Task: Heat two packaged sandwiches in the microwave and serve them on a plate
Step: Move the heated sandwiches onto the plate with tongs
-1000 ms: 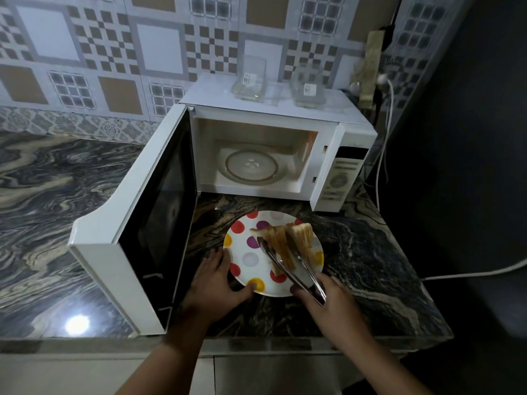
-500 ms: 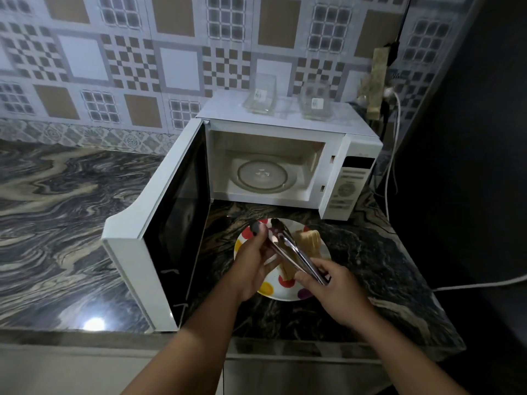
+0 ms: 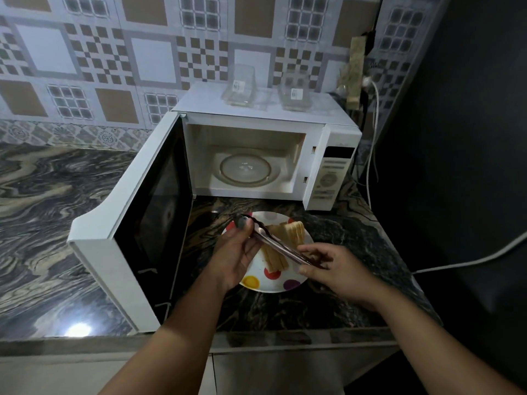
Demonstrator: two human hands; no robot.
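Metal tongs (image 3: 273, 243) are held at both ends above the spotted plate (image 3: 273, 283): the left hand (image 3: 238, 249) is curled round the tip end at about ten o'clock of the plate, the right hand (image 3: 328, 266) is pinched on the handle end at about four o'clock. Two sandwiches (image 3: 285, 238) are seen lying on the plate, just under the tongs, out of their packaging. The plate is set on the marble table (image 3: 342, 295), at six o'clock of the microwave (image 3: 256, 155), whose door (image 3: 148, 218) is swung fully open and whose turntable (image 3: 245, 169) is bare. Two clear containers (image 3: 239, 86) are left on the microwave's top at twelve o'clock. The serving step looks nearly finished. The risk is judged to sit with the tongs: if they are lowered or swung carelessly, a sandwich could be dragged off the rim, or the plate nudged toward the near table edge. The open door at nine o'clock could also be knocked by the left forearm
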